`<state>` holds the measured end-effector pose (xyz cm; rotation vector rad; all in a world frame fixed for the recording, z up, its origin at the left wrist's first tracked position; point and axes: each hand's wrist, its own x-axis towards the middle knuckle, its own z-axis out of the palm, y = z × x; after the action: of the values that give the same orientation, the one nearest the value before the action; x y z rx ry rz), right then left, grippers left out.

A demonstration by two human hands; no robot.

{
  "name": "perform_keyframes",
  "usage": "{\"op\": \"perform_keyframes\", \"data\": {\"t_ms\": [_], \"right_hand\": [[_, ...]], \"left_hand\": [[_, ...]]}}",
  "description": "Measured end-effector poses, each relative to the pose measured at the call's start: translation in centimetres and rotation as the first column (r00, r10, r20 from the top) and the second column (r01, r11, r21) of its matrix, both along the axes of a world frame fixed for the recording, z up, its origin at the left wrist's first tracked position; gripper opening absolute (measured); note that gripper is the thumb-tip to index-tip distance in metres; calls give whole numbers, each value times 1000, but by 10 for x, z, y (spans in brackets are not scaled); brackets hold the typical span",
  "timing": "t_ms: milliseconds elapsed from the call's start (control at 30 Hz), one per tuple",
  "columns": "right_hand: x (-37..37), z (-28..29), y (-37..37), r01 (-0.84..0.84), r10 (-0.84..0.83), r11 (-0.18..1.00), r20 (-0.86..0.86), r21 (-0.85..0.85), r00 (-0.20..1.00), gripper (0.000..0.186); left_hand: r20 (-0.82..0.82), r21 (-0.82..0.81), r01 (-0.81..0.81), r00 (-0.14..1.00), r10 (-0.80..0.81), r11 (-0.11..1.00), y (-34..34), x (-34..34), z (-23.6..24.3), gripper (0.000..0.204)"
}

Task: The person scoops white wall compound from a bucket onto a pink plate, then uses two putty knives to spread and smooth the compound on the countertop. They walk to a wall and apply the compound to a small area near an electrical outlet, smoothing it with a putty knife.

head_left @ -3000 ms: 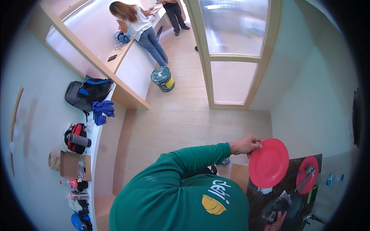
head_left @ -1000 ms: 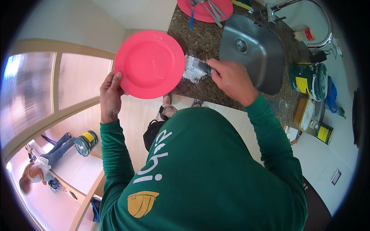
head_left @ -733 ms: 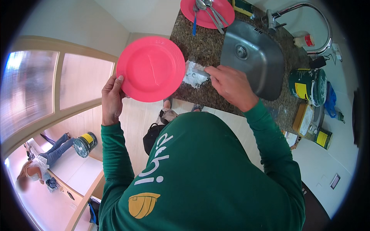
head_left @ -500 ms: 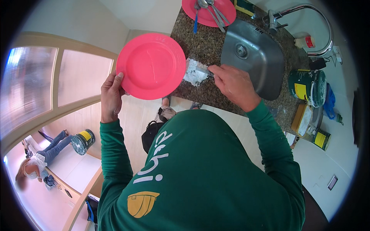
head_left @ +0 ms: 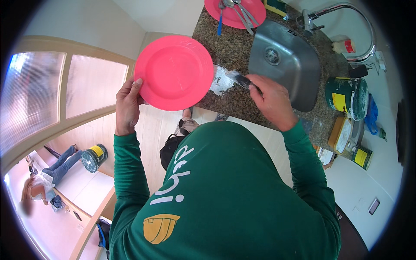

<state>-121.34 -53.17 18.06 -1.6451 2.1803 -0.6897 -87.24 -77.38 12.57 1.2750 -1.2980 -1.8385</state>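
Note:
My left hand grips the left rim of a pink plate, thumb on top and fingers beneath. The plate looks bare, with its right edge beside a heap of white powder on the speckled granite counter. In my closed right hand is a small scraper with a dark handle and a pale, flat end. Its tip touches or hovers over the powder's right side; I cannot tell which.
Right of the powder is a steel sink with a curved faucet. A second pink plate holds spoons and forks. A green bucket stands at the right. At the lower left, a person is near another bucket.
The scraper has drawn back to the right and turned, showing more of its dark handle. The plate has shifted slightly right, closer to the powder.

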Motion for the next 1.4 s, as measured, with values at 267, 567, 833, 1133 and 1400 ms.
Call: {"op": "perform_keyframes", "data": {"t_ms": [267, 567, 833, 1133, 1400], "right_hand": [[-6, -4, 20, 181, -172, 983, 213, -24, 962, 28], [-8, -15, 32, 236, -203, 966, 256, -107, 945, 29], [-7, -22, 39, 279, -233, 953, 304, -119, 924, 30], [-7, -22, 45, 308, -234, 937, 361, -162, 903, 29], [-8, -25, 50, 321, -260, 939, 350, -128, 900, 28]], "left_hand": [[12, -21, 43, 999, -43, 999, 0, -5, 2, 32], [45, -43, 68, 997, -66, 997, 0, -12, 6, 34], [75, -65, 88, 994, -83, 994, 3, -15, 10, 34], [99, -96, 104, 991, -94, 990, 5, -15, 11, 34], [104, -120, 122, 989, -110, 985, 7, -18, 17, 34]]}}
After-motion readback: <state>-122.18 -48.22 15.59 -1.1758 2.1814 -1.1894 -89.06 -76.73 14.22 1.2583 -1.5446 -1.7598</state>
